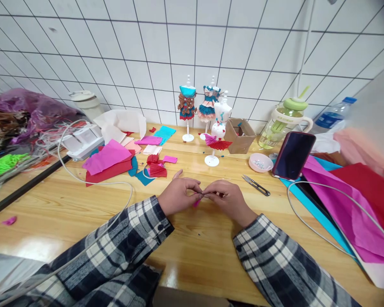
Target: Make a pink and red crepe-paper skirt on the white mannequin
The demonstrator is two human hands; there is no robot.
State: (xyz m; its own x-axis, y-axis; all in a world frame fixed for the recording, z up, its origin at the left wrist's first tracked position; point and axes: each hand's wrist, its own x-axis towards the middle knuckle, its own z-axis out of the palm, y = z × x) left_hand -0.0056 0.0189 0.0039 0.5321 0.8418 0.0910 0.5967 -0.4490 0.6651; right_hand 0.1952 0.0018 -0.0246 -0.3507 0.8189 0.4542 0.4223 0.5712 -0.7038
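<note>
My left hand and my right hand meet over the wooden table, thumbs and fingertips pinched together. A small bit of pink crepe paper pokes out below the fingertips; most of it is hidden by them. Just beyond my hands stands a white mini mannequin with a pink and red pleated paper skirt around its lower part. Behind it are a mannequin in a blue and brown paper dress and one in a ruffled teal and peach dress. Thread snips lie to the right of my right hand.
Left are pink paper sheets, red pleated paper and a white power strip with a cable. Right are a pink bowl of beads, a phone, a bottle, and large paper sheets. A cardboard box stands behind.
</note>
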